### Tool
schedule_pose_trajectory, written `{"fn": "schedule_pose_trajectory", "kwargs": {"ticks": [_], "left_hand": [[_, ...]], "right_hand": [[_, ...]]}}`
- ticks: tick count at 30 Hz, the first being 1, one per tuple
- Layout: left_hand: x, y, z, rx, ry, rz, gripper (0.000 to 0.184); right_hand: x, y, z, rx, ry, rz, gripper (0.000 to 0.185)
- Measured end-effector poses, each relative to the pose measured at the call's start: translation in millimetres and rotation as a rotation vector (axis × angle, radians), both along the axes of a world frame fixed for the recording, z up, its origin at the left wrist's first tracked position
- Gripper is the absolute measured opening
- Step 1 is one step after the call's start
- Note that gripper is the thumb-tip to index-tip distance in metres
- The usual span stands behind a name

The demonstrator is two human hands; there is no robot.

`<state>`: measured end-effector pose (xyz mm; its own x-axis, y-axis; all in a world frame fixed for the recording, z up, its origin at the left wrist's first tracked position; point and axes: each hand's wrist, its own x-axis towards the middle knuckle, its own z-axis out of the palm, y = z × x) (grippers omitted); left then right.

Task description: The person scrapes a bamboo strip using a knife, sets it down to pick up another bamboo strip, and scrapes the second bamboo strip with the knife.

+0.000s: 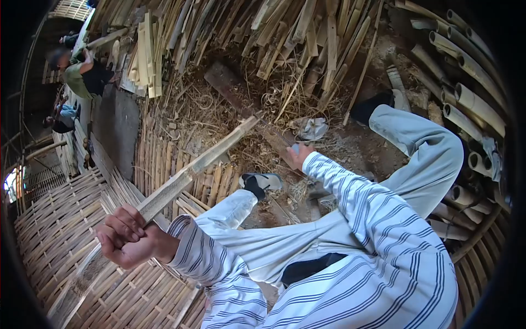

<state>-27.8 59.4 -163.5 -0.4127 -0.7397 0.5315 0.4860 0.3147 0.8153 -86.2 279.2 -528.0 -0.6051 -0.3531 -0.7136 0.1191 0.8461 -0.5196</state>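
My left hand is closed in a fist around a long split bamboo piece, which slants from the lower left up to the middle of the view. The far end of the bamboo lies over a dark brown plank on the ground. Near the lower end of that plank, my right hand is closed; a small pale bluish bit shows at its fingers, but what it grips is mostly hidden. Curled bamboo shavings lie around the plank and the bamboo's tip.
Split bamboo strips are piled ahead, and round bamboo poles are stacked at right. A crumpled plastic bag lies beyond my right hand. Woven bamboo matting spreads at left. Another person sits at the upper left.
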Motion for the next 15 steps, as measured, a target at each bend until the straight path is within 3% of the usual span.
{"fn": "schedule_pose_trajectory", "kwargs": {"ticks": [3,4,5,9,10,11,13,15], "left_hand": [[1.4,-4.2,-3.5,0.015,0.038,-0.040,0.033],[4.2,-4.9,-2.4,0.025,0.040,-0.074,0.033],[3.6,-4.1,-2.7,0.003,0.035,-0.097,0.033],[14.6,-9.2,-5.6,-0.038,0.012,-0.133,0.033],[18.4,-12.8,-6.1,-0.026,0.013,-0.143,0.033],[21.2,-16.7,-6.5,-0.016,0.017,-0.155,0.033],[23.3,-18.3,-6.0,0.005,0.030,-0.151,0.033],[15.7,-15.2,-5.0,0.010,0.053,-0.106,0.034]], "right_hand": [[-9.7,-11.4,17.3,-0.071,-0.012,0.055,0.065],[-5.5,-17.4,38.9,-0.088,-0.013,0.083,0.064],[-14.0,-14.6,95.3,-0.168,-0.038,0.173,0.063],[-6.1,-18.2,66.8,-0.062,-0.156,0.122,0.063],[4.4,-12.4,32.7,-0.042,-0.010,0.051,0.060],[2.1,4.2,13.0,-0.052,0.081,0.202,0.060],[-18.5,8.1,24.6,-0.046,0.114,0.347,0.059],[-29.9,3.2,43.5,-0.009,-0.039,0.349,0.057]]}}
